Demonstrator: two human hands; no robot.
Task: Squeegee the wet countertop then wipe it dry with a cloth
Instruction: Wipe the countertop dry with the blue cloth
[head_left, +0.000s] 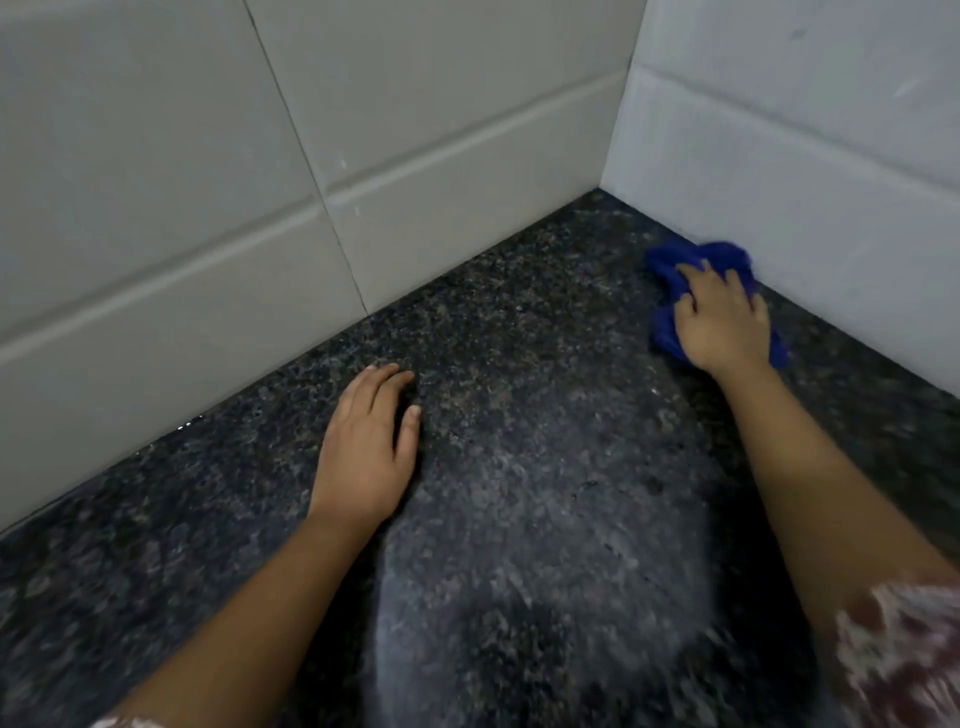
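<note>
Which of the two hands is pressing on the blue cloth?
The right hand, pressing the blue cloth beside the right wall; the left hand lies bare on the countertop.

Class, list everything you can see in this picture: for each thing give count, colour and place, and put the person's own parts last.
Countertop: one, dark speckled stone, fills the lower picture and runs into the corner.
Wall tiles: several, pale grey-white, behind and on the right, meeting in a corner.
Cloth: one, blue, bunched on the countertop by the right wall.
Sleeve: one, patterned pink and white, lower right edge.
Left hand: one, flat on the countertop, holding nothing.
Right hand: one, pressed on the cloth, fingers spread over it.
</note>
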